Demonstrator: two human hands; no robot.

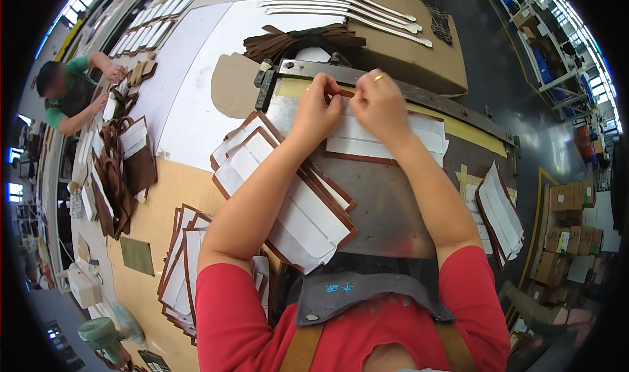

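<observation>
My left hand (318,108) and my right hand (381,108) are close together over the far side of a metal plate (386,208). Both have their fingers pinched at the brown far edge of a white-backed leather panel (357,136) that lies flat on the plate. The right hand is slightly blurred and wears a ring. Under my left forearm, a fanned stack of similar white panels with brown borders (308,218) overlaps the plate's left edge. The fingertips partly hide the edge they grip.
A metal bar (452,106) runs along the plate's far side. Beyond it are brown strips (295,43) and a cardboard box (406,38) bearing pale straps (347,8). More panels (501,208) lie at right and panels (177,274) at left. A co-worker (72,87) works at far left.
</observation>
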